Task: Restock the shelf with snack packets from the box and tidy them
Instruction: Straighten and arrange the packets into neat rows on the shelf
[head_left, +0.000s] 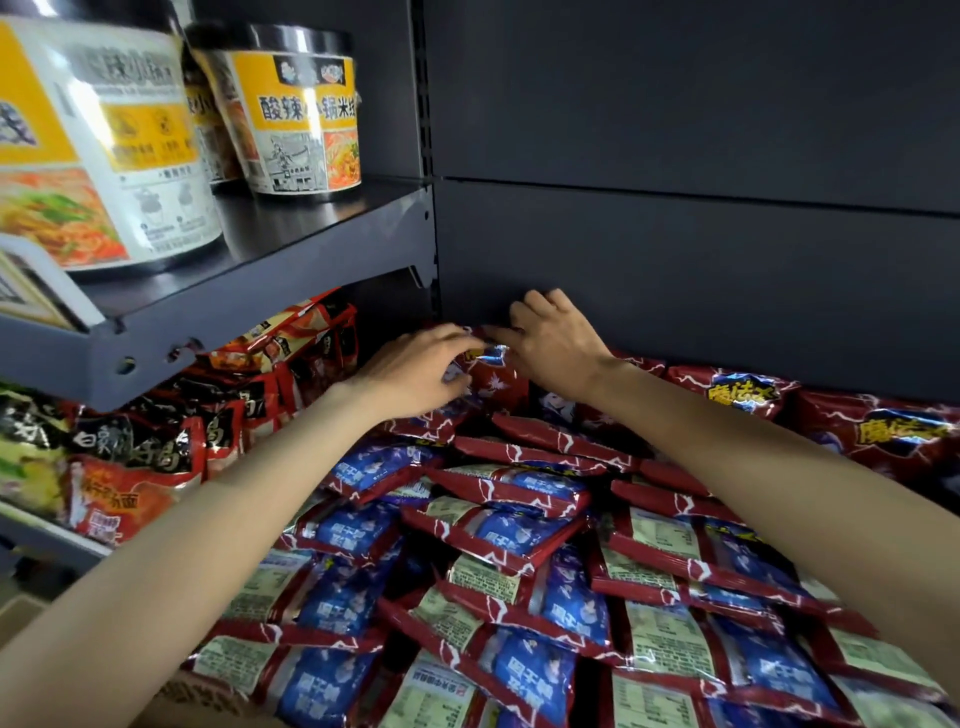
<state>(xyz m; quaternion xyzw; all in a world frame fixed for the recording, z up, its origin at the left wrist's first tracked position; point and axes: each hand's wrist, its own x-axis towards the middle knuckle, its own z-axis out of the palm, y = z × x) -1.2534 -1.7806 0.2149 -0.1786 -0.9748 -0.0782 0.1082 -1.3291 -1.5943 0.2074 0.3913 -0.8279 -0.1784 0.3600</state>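
Both my arms reach deep into the shelf bay. My left hand (415, 371) and my right hand (553, 340) meet at the back left corner, and together they grip one red snack packet (493, 371) standing against the dark back panel. More red packets (737, 395) stand in a row along the back to the right. In front of them lies a loose pile of several red and blue snack packets (509, 530), mostly back side up, filling the lower part of the view. A strip of cardboard box (208, 696) shows at the bottom left under the pile.
To the left, an upper grey shelf (291, 249) carries noodle cups (301, 114), and below it stand noodle packets (156, 452) in black, red and orange. A slotted upright post (428, 156) divides the two bays. The dark back panel (675, 156) rises above the packets.
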